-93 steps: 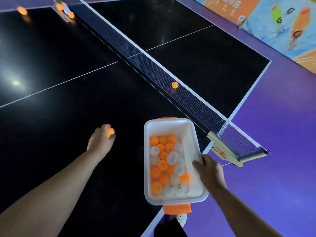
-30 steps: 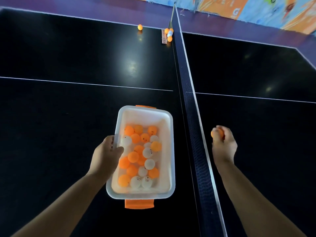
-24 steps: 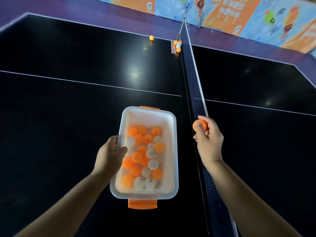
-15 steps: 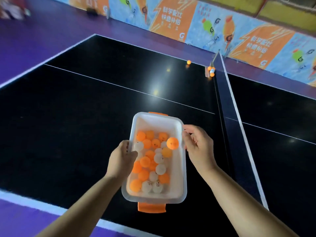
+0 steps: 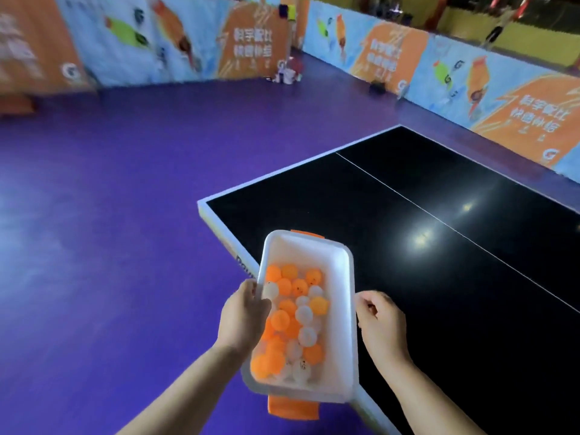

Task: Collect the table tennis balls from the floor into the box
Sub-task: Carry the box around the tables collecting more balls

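Box [image 5: 345, 277]: white plastic, held between the hands, hanging over the corner of the table [image 5: 439, 277].
Left hand [image 5: 243, 315]: grips the box's left long rim.
Right hand [image 5: 381, 321]: fingers loosely curled just beside the right rim, with no ball seen in it; whether it touches the rim I cannot tell.
Balls [image 5: 295, 318]: orange and white, heaped in the box between the two hands.
Handling: the balls are likely very light and hard, quick to roll or bounce out. The box looks stiff, smooth and light.
Hold: probably both long rims, or the orange latch [image 5: 293, 408] nearest the wrists, with the box kept level.
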Demonstrator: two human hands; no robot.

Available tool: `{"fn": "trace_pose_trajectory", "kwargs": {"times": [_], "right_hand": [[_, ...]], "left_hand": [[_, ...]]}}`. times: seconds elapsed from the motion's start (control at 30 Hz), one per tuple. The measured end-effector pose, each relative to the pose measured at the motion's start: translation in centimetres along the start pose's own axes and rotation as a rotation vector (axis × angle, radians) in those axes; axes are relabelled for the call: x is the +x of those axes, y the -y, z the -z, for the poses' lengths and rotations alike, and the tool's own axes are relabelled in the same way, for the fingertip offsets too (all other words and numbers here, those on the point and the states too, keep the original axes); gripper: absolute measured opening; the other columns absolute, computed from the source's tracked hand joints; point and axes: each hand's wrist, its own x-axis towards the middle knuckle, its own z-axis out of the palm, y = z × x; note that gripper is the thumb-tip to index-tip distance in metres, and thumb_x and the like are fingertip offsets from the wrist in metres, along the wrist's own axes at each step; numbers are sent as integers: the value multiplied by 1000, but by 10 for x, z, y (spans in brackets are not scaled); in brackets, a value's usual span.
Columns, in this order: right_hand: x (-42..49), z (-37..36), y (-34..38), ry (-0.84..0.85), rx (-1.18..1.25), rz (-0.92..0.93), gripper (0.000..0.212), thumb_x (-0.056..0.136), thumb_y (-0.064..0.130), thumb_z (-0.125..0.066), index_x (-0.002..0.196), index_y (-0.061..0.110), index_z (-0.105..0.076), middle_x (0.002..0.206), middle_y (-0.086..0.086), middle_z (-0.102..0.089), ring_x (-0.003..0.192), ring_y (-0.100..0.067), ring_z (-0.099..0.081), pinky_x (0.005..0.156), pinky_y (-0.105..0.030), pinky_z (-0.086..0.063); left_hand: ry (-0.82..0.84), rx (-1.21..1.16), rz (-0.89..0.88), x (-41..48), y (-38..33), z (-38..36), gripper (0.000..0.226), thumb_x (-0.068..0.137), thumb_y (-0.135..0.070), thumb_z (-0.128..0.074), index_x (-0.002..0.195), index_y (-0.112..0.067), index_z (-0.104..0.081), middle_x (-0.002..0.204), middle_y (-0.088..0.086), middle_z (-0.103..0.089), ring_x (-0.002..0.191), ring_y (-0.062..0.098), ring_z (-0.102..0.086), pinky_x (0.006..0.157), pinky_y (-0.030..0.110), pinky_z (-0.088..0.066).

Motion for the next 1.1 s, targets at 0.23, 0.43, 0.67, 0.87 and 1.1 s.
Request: {"fn": "trace_pose_trajectory", "kwargs": {"times": [0.23, 0.43, 0.67, 0.87, 1.1], "right_hand": [[28, -141, 87, 305, -1, 154, 22, 86, 12, -57, 73, 29, -65, 85, 11, -64, 77, -6, -61, 67, -28, -52], [83, -258, 144, 462, -14, 254, 26, 85, 11, -59, 70, 32, -62, 79, 14, -65, 75, -5, -60, 66, -27, -50], [186, -372, 222, 560, -10, 283, 16, 87, 12, -57, 84, 25, -65, 82, 10, -67, 80, -14, -63, 73, -35, -53], [270, -438, 295, 592, -21, 318, 16, 89, 18, -58, 105, 21, -58, 93, 5, -63, 81, -20, -60, 66, -31, -46], [340, -523, 343, 612, -36, 278, 28, 85, 25, -63, 111, 21, -53, 79, 6, -61, 73, -15, -58, 61, -32, -45]], "left_hand": [[-310, -118, 172, 47, 61, 117, 6, 79, -9, -57, 83, -13, -53, 72, 3, -57, 60, 17, -45, 52, 30, -35], [-467, -170, 299, 114, 90, 183, 10, 79, -10, -56, 79, -20, -53, 68, -3, -56, 58, 15, -47, 52, 29, -36], [-582, -190, 321, 244, 71, 251, 15, 81, -12, -57, 83, -26, -55, 71, -5, -60, 55, 12, -50, 48, 26, -38], [-658, -237, 292, 342, 55, 297, 7, 82, -12, -57, 84, -19, -57, 77, 4, -64, 58, 14, -48, 52, 29, -38], [-632, -243, 260, 465, 62, 348, 10, 82, -13, -58, 81, -23, -57, 81, 7, -65, 61, 15, -50, 54, 30, -39]]}}
